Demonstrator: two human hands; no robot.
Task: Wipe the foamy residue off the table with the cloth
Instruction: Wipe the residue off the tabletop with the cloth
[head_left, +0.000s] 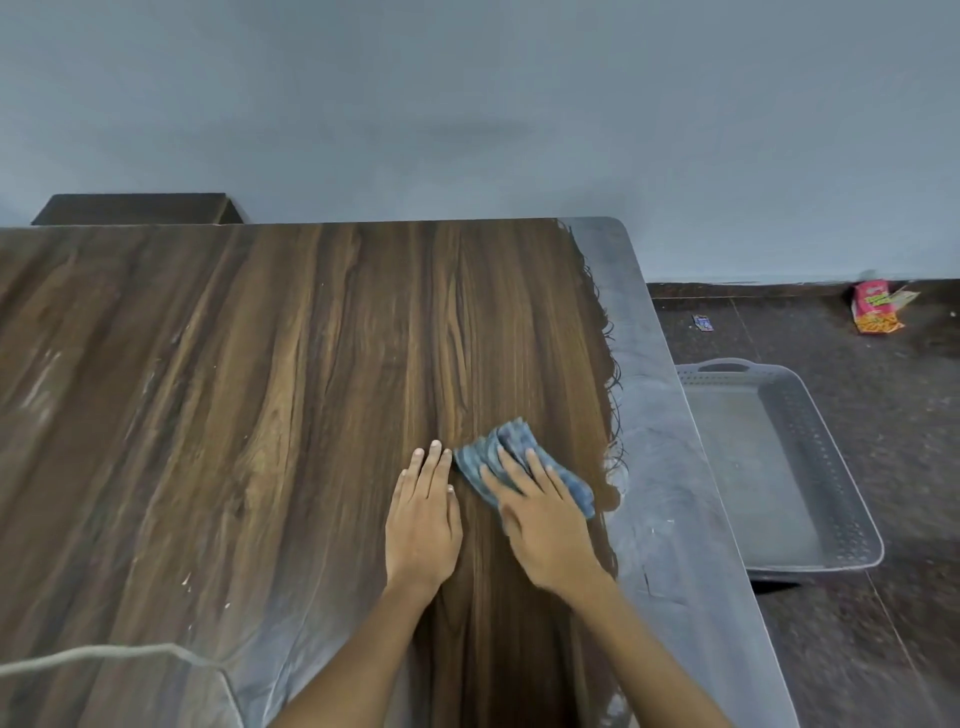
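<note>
A person is leaning over a brown wooden table (260, 389) with both hands on its top. The right hand (545, 525) is lying flat on a blue cloth (511, 457), with its fingers straight and spread, pressing the cloth down on the wood. It is not curling round the cloth. The cloth is bunched up and is sticking out past the fingertips, on the side away from the person. The left hand (423, 519) is resting flat on the bare wood just beside the cloth, fingers straight and close together, holding nothing. Its fingertips are almost touching the edge of the cloth.

The foamy residue (654, 467) is sitting as a pale grey film along the right edge of the table, running from the far corner down toward the person. It is just to the right of the cloth, and its inner edge is wavy and streaky where it meets the dark wet wood. More thin pale film is showing on the table near the person, to the left of the arms.

A grey cord (104, 657) is lying on the near left part of the table. On the dark floor to the right of the table, a grey plastic tray (831, 467) is sitting close by the table's edge. Farther off, by the wall (467, 104), a red snack packet (875, 306) is lying on the floor. A dark wooden box (135, 209) is peeking up behind the table's far left edge.
</note>
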